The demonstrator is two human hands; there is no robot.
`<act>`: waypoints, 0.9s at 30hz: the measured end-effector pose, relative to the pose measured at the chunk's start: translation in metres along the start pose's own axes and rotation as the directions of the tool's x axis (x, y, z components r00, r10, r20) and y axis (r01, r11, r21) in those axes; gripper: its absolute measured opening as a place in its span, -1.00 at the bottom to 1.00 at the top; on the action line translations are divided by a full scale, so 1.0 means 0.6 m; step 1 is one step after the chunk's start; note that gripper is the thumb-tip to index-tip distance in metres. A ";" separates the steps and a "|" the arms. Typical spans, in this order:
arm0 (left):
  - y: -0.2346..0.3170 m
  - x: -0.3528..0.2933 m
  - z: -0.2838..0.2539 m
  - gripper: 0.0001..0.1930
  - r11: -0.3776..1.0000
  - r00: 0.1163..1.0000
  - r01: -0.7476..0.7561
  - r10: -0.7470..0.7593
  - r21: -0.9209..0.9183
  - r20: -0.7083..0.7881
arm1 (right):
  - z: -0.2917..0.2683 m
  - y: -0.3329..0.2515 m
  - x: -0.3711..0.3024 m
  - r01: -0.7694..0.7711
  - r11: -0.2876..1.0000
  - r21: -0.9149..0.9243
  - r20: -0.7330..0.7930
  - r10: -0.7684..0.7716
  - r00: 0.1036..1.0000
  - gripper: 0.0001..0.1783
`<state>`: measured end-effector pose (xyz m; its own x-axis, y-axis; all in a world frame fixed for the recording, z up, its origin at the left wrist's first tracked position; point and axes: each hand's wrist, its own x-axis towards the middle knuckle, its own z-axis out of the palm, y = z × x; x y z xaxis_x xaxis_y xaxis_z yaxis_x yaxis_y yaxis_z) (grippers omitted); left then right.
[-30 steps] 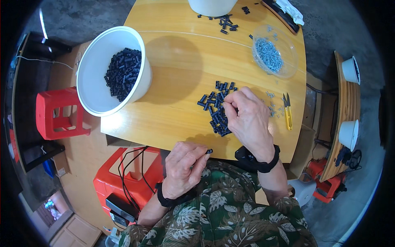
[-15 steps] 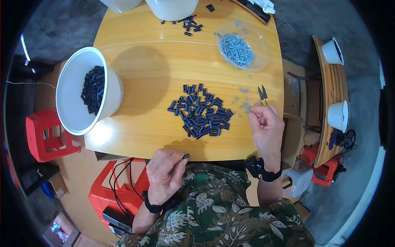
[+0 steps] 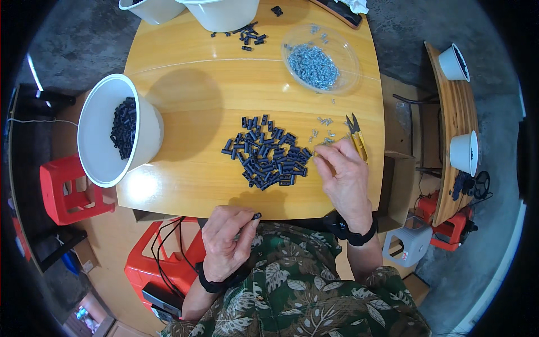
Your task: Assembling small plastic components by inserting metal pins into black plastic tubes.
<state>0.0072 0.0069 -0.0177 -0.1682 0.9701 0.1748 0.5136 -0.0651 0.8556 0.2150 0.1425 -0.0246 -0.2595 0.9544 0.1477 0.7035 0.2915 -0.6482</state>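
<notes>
At the near table edge, my left hand point(image 3: 229, 241) pinches a small black plastic tube piece point(image 3: 256, 215) between thumb and fingers. My right hand point(image 3: 343, 175) is closed in a pinch just right of a pile of similar black tube pieces point(image 3: 269, 160); whatever its fingertips hold is too small to make out. Beyond those fingertips lie several loose small silver screws point(image 3: 324, 121). Beside them rest small yellow-handled scissors point(image 3: 357, 137), blades spread and pointing away. Farther back, a round clear plastic dish point(image 3: 349, 81) holds a heap of the silver screws point(image 3: 312, 66).
A white bucket point(image 3: 151, 126) with black pieces tilts at the table's left side. More white tubs point(image 3: 222, 14) stand at the far edge, near scattered black bits point(image 3: 250, 38). Red stools point(image 3: 70, 194) and a grey stool point(image 3: 409, 242) are around the table point(image 3: 185, 196).
My right hand has shifted left, from beside the scissors toward the black pile, still pinched. My left hand keeps the black tube piece in nearly the same place. The view has tilted slightly.
</notes>
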 end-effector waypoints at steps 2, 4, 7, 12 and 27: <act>0.000 0.001 0.000 -0.80 1.000 1.000 -0.008 0.008 0.000 -0.006 | 0.002 -0.002 0.002 0.031 0.997 -0.071 0.004 -0.031 1.000 -0.81; 0.001 0.001 -0.003 -0.80 1.000 1.000 -0.006 0.006 0.007 -0.006 | 0.002 -0.001 0.003 0.051 0.995 -0.083 0.016 -0.049 0.999 -0.81; 0.002 0.001 -0.003 -0.80 1.000 1.000 -0.003 0.003 0.007 -0.001 | 0.002 0.000 0.003 0.069 0.992 -0.106 0.029 -0.066 0.997 -0.83; 0.003 0.002 -0.002 -0.80 1.000 1.000 0.013 -0.013 -0.004 0.007 | 0.003 0.004 0.004 0.081 0.990 -0.114 0.019 -0.080 0.997 -0.87; 0.027 0.013 -0.022 -0.80 0.992 1.000 -0.021 0.022 -0.122 0.007 | -0.025 -0.046 -0.042 -0.582 0.286 0.762 0.608 -0.004 0.794 -0.89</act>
<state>0.0032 0.0101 0.0041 -0.1509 0.9701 0.1903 0.4108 -0.1136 0.9046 0.2118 0.1114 0.0006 -0.6109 0.7177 -0.3344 -0.1517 -0.5206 -0.8402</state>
